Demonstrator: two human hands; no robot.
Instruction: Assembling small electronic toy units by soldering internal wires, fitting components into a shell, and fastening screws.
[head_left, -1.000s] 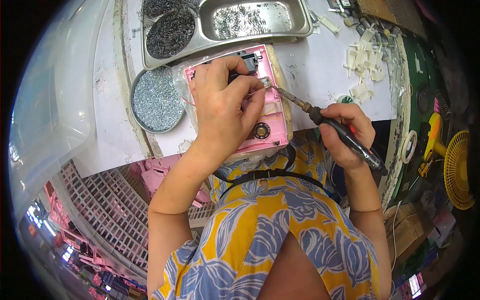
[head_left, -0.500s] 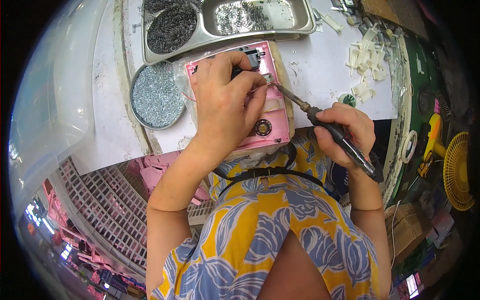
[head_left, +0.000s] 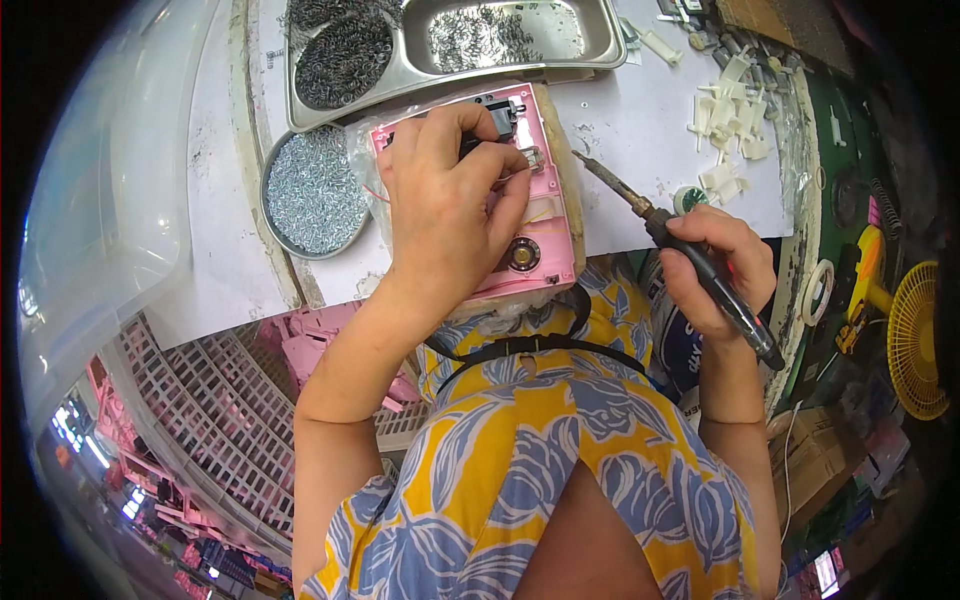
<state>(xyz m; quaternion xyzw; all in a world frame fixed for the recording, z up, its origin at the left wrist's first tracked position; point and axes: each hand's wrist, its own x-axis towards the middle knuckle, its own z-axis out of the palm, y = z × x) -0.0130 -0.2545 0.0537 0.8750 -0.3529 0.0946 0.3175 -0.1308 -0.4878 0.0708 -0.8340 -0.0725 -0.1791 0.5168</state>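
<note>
A pink plastic casing [head_left: 553,210] with small electronic parts inside lies on the near part of the table. My left hand [head_left: 445,190] rests over it, thumb and index finger pinched on a thin wire beside a small metal part [head_left: 533,160] in the casing. A round dark part with a brass-coloured centre [head_left: 524,254] sits near the casing's front. To the right, my right hand [head_left: 722,265] grips the black handle of a soldering iron [head_left: 690,243]. The iron's tip points up and left, apart from the casing. Part of the wire is hidden by my left hand.
A round dish of small silvery screws [head_left: 315,195] stands left of the casing. Behind it is a metal tray [head_left: 408,85] with springs. White plastic parts [head_left: 735,115] lie at the far right, near a small green-centred spool [head_left: 690,200]. A yellow fan [head_left: 915,340] stands farther right.
The soldering iron's tip has drawn away from the metal part, as my right hand moved to the right. My left hand has stayed almost in place.
</note>
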